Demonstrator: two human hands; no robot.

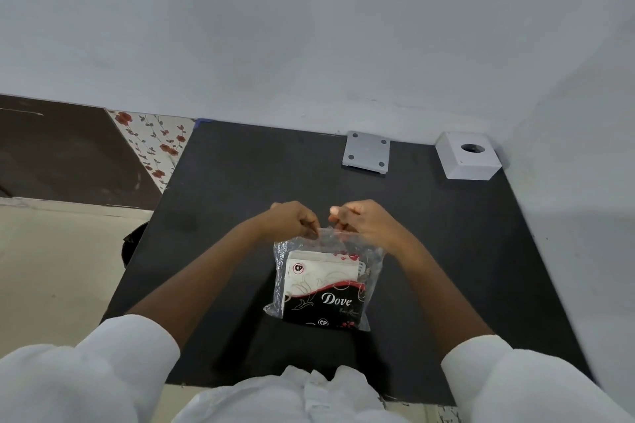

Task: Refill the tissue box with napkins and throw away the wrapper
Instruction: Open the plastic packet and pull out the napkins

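Observation:
A pack of napkins in a clear plastic wrapper (324,285), printed black, white and red, is held upright over the middle of the black table (240,189). My left hand (292,220) pinches the wrapper's top edge on the left. My right hand (364,220) pinches the same edge on the right, and the two hands almost touch. A white tissue box (469,156) with a round hole in its top stands at the table's far right corner. Its flat grey base plate (367,153), with small feet at the corners, lies upside down to the left of it.
A white wall runs behind the table and along its right side. Left of the table are a beige floor, a floral panel (154,144) and a dark panel (62,154). A black bag or bin (132,247) shows partly at the table's left edge.

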